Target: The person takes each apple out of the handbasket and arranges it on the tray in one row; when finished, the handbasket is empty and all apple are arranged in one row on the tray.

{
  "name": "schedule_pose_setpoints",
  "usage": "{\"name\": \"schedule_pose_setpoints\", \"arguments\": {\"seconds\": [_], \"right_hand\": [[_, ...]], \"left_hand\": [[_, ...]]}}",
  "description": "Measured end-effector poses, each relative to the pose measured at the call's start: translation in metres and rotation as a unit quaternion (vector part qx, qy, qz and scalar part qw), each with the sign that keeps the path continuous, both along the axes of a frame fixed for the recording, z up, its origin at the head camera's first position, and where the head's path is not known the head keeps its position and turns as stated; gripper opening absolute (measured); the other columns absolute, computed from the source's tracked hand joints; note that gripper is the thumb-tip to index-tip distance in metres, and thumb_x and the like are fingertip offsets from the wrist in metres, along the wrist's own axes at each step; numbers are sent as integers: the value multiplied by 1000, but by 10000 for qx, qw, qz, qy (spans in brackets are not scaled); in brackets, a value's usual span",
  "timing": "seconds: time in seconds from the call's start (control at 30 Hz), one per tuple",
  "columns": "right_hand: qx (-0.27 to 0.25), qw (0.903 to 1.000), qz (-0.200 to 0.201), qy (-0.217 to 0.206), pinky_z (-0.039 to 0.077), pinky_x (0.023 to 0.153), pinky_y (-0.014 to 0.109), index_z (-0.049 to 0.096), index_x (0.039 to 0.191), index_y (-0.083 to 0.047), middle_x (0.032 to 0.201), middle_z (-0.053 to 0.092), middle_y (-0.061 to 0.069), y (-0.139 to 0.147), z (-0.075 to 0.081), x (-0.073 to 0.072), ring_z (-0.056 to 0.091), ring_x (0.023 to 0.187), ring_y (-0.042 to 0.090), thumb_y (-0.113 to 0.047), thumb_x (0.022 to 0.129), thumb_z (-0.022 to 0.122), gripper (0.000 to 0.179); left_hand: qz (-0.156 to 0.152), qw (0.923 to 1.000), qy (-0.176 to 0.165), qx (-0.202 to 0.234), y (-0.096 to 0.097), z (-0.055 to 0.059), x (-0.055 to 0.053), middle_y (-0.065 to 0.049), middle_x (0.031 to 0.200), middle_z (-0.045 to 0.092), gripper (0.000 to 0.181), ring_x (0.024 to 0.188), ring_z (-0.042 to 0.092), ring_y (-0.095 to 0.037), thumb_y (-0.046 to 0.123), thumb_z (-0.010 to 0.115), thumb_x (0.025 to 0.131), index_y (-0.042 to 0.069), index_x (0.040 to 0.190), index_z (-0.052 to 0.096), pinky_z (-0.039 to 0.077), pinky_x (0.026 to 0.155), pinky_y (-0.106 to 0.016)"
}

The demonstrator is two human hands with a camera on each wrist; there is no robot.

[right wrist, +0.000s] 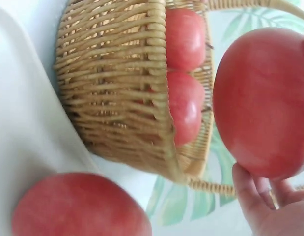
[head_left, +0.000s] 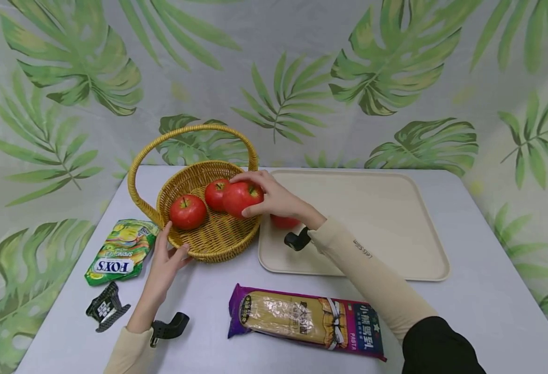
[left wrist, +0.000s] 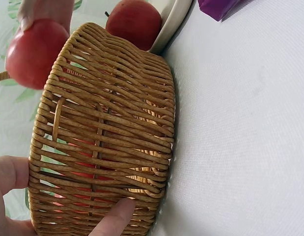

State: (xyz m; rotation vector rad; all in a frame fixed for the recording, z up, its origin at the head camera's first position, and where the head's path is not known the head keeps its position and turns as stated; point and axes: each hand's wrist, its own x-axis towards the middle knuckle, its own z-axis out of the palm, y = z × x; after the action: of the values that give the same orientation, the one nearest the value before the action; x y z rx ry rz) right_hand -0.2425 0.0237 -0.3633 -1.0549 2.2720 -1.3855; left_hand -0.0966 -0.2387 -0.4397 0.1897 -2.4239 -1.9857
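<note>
My right hand (head_left: pixel 278 199) holds a red apple (head_left: pixel 242 199) by its sides, fingers and thumb curled about it, over the right part of a wicker basket (head_left: pixel 217 241). In the right wrist view that apple (right wrist: pixel 264 103) appears above the basket's rim. Two more apples sit inside, one at the left (head_left: pixel 187 212) and one near the middle (head_left: pixel 215 194). At the basket's front left, my left hand (head_left: pixel 167 262) grips the rim, its thumb (left wrist: pixel 117 216) against the woven outer wall. Another apple (head_left: pixel 284 222) lies on the beige tray (head_left: pixel 358 228), partly hidden below my right wrist.
The basket's tall arched handle (head_left: pixel 191 128) stands upright. Left of the basket lie a green FOX'S pouch (head_left: pixel 121 252) and a small black packet (head_left: pixel 107 306). A purple pasta pack (head_left: pixel 306 322) lies in front of the tray. A leaf-patterned cloth (head_left: pixel 283 104) hangs behind the table.
</note>
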Motion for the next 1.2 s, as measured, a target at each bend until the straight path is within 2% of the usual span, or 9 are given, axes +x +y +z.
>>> {"name": "schedule_pose_setpoints", "arguments": {"seconds": [0.13,0.33,0.47,0.73,0.97,1.2], "right_hand": [[-185,9997,-150,90,45,94,44,54,133,-23,133,44,0,16,1,-2,38,121,19,-20,76,76,61],[-325,9981,-487,-165,46,93,46,54,131,-22,135,43,-2,44,0,-1,40,120,20,-18,75,78,60],[-357,9968,-584,-411,47,93,46,54,131,-21,134,41,-1,63,1,-1,39,120,20,-17,76,78,60],[-311,9945,-908,-429,45,96,47,51,136,-19,134,38,4,100,3,0,39,121,24,-14,79,77,63],[-475,9891,-1306,-496,45,95,47,47,137,-14,139,36,6,129,-7,-1,37,123,27,-9,81,74,63],[-379,9853,-1640,-282,44,95,45,45,138,-12,138,36,7,151,-18,1,37,122,27,-10,83,73,62]], "left_hand": [[1,10000,3,-22,0,0,0,-13,155,-4,70,127,36,-41,9,44,101,13,154,0,49,91,-40],[23,10000,-36,-74,0,0,0,-12,156,-4,70,126,36,-40,10,44,101,14,154,-1,48,92,-43],[21,10000,-51,-71,-1,0,0,-12,156,-5,70,126,36,-40,10,44,101,14,154,-1,48,91,-43],[28,10000,-8,-79,0,0,1,-13,155,-4,69,127,35,-41,9,44,101,13,154,0,47,92,-44],[35,10000,7,-29,1,-1,1,-11,156,-5,70,128,34,-40,10,44,101,14,155,0,48,92,-43],[46,10000,5,4,0,-1,0,-10,156,-5,70,128,34,-40,10,44,101,16,155,0,48,92,-42]]}}
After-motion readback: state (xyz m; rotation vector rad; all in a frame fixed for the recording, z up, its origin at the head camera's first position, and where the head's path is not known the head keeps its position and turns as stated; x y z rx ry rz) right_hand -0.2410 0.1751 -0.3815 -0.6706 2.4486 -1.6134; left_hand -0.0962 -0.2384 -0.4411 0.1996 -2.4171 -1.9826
